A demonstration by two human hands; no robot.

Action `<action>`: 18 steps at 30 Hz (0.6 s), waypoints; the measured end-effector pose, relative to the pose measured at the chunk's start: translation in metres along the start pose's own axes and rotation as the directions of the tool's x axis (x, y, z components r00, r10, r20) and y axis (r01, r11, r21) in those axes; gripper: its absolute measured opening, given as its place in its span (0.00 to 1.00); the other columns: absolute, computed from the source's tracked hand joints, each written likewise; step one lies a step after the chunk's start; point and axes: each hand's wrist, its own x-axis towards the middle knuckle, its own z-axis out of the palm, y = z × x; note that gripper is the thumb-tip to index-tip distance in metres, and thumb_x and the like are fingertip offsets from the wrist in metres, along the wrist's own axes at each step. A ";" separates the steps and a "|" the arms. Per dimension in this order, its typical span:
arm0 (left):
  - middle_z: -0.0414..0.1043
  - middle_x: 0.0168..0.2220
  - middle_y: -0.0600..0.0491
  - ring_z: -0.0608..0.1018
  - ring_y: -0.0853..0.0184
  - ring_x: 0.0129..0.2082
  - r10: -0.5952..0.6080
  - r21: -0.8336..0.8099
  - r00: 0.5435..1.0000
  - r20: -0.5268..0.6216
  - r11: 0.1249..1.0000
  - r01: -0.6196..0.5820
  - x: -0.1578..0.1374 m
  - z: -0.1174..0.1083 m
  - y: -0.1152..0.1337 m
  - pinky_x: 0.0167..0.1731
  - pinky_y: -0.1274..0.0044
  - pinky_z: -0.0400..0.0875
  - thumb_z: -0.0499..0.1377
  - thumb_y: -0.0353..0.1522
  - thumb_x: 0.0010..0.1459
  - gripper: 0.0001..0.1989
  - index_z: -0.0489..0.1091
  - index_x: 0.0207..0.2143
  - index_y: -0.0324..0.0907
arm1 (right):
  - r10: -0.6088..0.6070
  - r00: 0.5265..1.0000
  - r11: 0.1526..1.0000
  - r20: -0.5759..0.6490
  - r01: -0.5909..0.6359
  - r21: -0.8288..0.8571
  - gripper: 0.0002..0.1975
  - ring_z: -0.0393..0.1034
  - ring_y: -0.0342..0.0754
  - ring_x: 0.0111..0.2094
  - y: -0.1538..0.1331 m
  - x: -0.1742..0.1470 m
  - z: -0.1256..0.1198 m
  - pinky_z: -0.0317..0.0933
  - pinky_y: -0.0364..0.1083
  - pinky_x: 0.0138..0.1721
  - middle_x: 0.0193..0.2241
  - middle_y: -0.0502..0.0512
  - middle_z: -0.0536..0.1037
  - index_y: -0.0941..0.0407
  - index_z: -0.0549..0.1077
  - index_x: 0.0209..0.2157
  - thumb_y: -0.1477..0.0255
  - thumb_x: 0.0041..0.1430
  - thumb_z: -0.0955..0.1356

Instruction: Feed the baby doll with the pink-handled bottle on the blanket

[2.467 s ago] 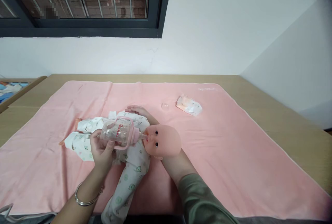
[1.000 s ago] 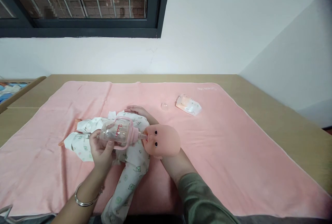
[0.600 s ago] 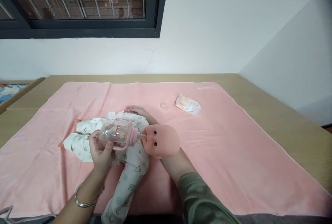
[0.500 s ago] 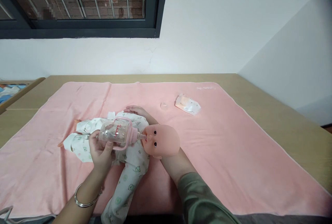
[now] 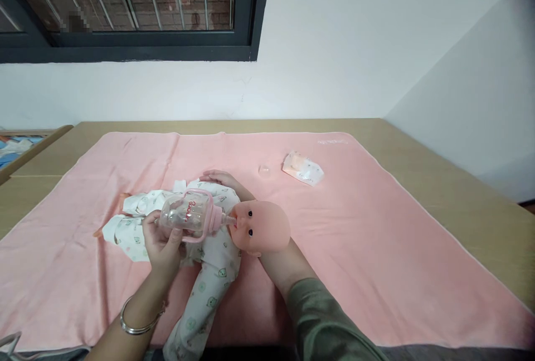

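Note:
My left hand (image 5: 164, 247) is wrapped round the body of a clear baby bottle (image 5: 184, 213) with a pink collar and handles. The bottle lies tilted almost level, its teat touching the mouth of a bald baby doll (image 5: 263, 226). The doll is on its back in a white printed outfit, head to the right and feet to the left. My right forearm passes beneath the doll's head. At the doll's far side, my right hand (image 5: 221, 177) curves round its upper body, holding it; part of that hand is hidden behind the doll.
A pink mat (image 5: 355, 238) covers much of the wooden table (image 5: 472, 199). Beyond the doll lie a small clear cap (image 5: 264, 171) and a white printed packet (image 5: 303, 168). A wall and a dark-framed window (image 5: 159, 46) stand behind the table.

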 end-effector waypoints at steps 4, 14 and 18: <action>0.80 0.42 0.54 0.83 0.66 0.28 -0.001 -0.006 1.000 -0.004 1.000 0.001 0.000 0.001 0.000 0.24 0.77 0.82 0.81 0.44 0.50 0.33 0.65 0.48 0.47 | 0.029 0.999 0.998 0.020 -0.030 0.046 0.27 0.63 0.56 0.72 0.005 0.004 0.002 0.64 0.52 0.71 0.70 0.56 0.70 0.52 0.73 0.64 0.63 0.64 0.71; 0.81 0.42 0.54 0.84 0.66 0.27 0.009 -0.018 1.000 0.016 1.000 -0.008 0.000 0.000 0.000 0.24 0.75 0.83 0.80 0.42 0.52 0.31 0.64 0.48 0.47 | -0.028 0.999 0.990 0.046 0.021 0.138 0.23 0.65 0.51 0.70 0.034 0.018 0.000 0.62 0.50 0.71 0.69 0.55 0.71 0.49 0.73 0.64 0.65 0.68 0.69; 0.81 0.42 0.53 0.84 0.66 0.27 0.024 -0.007 1.000 0.015 1.000 -0.024 0.000 0.000 0.001 0.23 0.77 0.82 0.80 0.41 0.53 0.30 0.66 0.48 0.47 | -0.072 0.994 0.991 0.077 0.062 0.121 0.29 0.60 0.51 0.73 0.030 0.014 -0.005 0.56 0.51 0.74 0.72 0.59 0.67 0.52 0.70 0.67 0.62 0.67 0.71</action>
